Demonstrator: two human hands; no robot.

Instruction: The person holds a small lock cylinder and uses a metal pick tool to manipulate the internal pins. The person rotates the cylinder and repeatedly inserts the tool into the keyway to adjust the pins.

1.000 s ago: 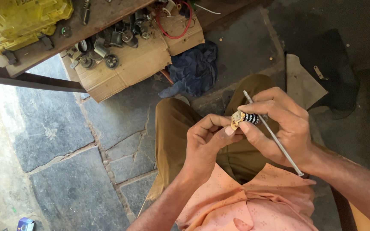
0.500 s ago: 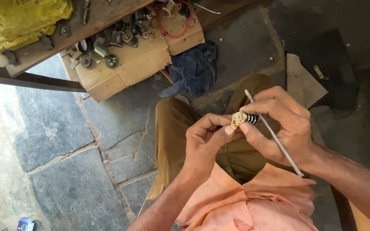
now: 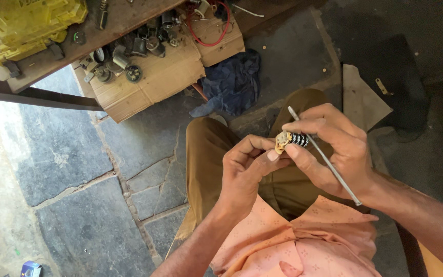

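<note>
Left hand [image 3: 244, 169] pinches the small black-and-white striped part [image 3: 294, 139], position unchanged over the last second; right hand [image 3: 334, 149] clasps part and thin metal rod [image 3: 329, 163]; fine work continues

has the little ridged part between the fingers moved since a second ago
No. The small ridged part, pinched between the left hand and right hand, sits at the same spot over the brown trouser knee as before.

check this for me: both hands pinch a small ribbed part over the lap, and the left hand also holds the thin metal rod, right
Not quite: the head view shows the thin metal rod in the right hand, not the left hand. Both do pinch the small ribbed part over the lap.
</note>
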